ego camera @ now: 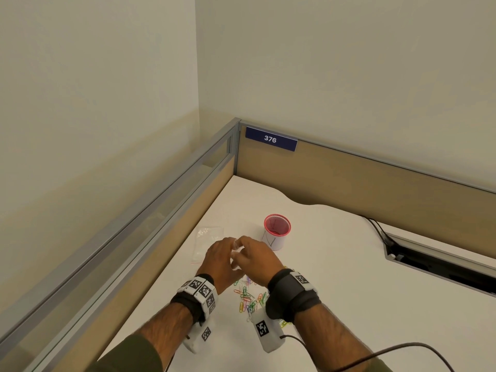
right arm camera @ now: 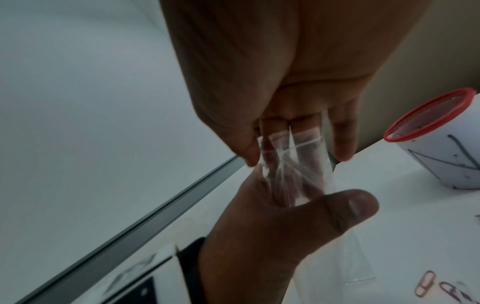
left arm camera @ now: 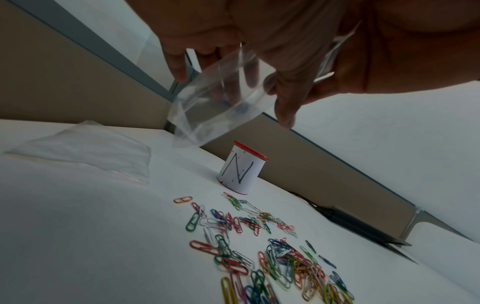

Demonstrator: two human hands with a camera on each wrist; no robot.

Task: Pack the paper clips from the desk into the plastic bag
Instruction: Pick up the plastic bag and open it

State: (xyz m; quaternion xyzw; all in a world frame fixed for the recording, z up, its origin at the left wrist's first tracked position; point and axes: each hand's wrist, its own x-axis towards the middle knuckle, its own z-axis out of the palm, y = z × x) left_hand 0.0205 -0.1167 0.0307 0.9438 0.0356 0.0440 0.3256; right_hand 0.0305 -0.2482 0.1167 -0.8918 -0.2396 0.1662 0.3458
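Note:
Both hands hold a small clear plastic bag (ego camera: 236, 255) up above the white desk (ego camera: 335, 264). My left hand (ego camera: 221, 257) grips it from the left; in the right wrist view its thumb (right arm camera: 350, 205) lies against the bag (right arm camera: 293, 170). My right hand (ego camera: 255, 255) pinches the bag's top from the right, fingers pointing down. In the left wrist view the bag (left arm camera: 221, 107) hangs with nothing visible inside. Several coloured paper clips (ego camera: 248, 296) lie scattered on the desk under my wrists, and they spread across the lower part of the left wrist view (left arm camera: 259, 246).
A red mesh cup (ego camera: 277, 232) wrapped in white paper stands just behind my right hand. A flat pile of spare clear bags (ego camera: 206, 241) lies to the left. Partition walls (ego camera: 349, 178) close the desk at back and left. A cable slot (ego camera: 434, 261) is at the right.

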